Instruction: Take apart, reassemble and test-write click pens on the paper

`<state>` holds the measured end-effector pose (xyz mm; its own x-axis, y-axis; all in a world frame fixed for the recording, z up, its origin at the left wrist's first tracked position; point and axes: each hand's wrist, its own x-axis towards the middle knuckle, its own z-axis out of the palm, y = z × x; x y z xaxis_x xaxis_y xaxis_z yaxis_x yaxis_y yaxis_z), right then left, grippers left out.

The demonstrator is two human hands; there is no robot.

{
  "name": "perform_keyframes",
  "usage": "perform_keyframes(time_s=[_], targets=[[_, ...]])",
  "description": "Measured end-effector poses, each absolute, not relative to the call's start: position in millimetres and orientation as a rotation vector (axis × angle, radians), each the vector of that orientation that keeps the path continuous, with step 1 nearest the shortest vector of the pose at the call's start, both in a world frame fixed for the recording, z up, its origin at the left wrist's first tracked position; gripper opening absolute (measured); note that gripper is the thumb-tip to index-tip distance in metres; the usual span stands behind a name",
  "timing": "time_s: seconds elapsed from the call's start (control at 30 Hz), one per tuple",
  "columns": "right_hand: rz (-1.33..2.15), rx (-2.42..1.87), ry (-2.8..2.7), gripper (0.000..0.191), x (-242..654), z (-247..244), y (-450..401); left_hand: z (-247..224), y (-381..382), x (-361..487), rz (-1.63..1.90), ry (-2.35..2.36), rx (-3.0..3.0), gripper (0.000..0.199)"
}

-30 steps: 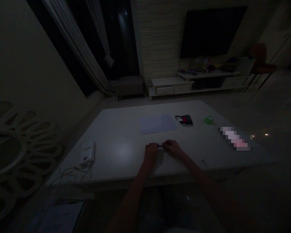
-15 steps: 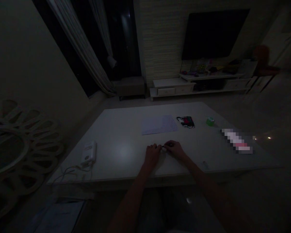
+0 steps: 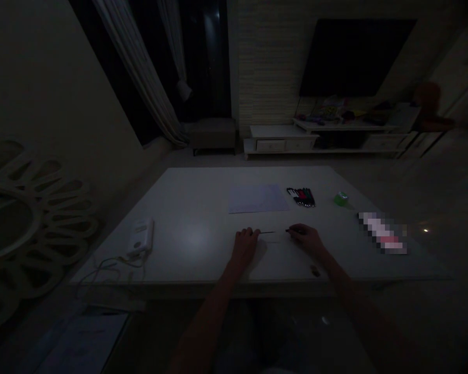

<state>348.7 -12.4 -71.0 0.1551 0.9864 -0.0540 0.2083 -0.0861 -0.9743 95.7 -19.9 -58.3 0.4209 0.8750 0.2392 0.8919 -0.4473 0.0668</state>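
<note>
My left hand is closed around a thin dark rod, which looks like a pen refill and points right over the white table. To its right, my right hand pinches a short dark piece, perhaps part of a pen barrel; my fingers hide most of it. A gap separates the rod's tip from this piece. Beyond my hands lies a white sheet of paper. A row of dark pens with some red and green among them lies right of the sheet.
A green transparent item and a blurred-out flat object are at the table's right side. A small dark thing lies near my right forearm. On the left, a white box-shaped device trails cables. The room is dim.
My hands have drawn apart: the right has moved right with the dark piece, exposing the thin rod in my left hand. The camera view has shifted slightly.
</note>
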Motion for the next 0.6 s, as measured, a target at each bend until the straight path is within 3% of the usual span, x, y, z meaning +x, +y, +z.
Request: perform_keyframes(time_s=[0.1,0.43,0.6], targets=[[0.982,-1.517,-1.213,0.047,356.6,-73.1,-10.0,-59.0,-19.1,96.3,-0.382,-1.637,-2.579,0.028],[0.49,-1.488,-1.677,0.023,263.1,-73.3,32.2,-58.0,-17.0,96.7,-0.411,-1.681,-2.507,0.027],[0.45,-1.445,-1.659,0.024,266.6,-78.3,34.8,-56.6,-17.1,96.6,-0.396,-1.678,-2.515,0.03]])
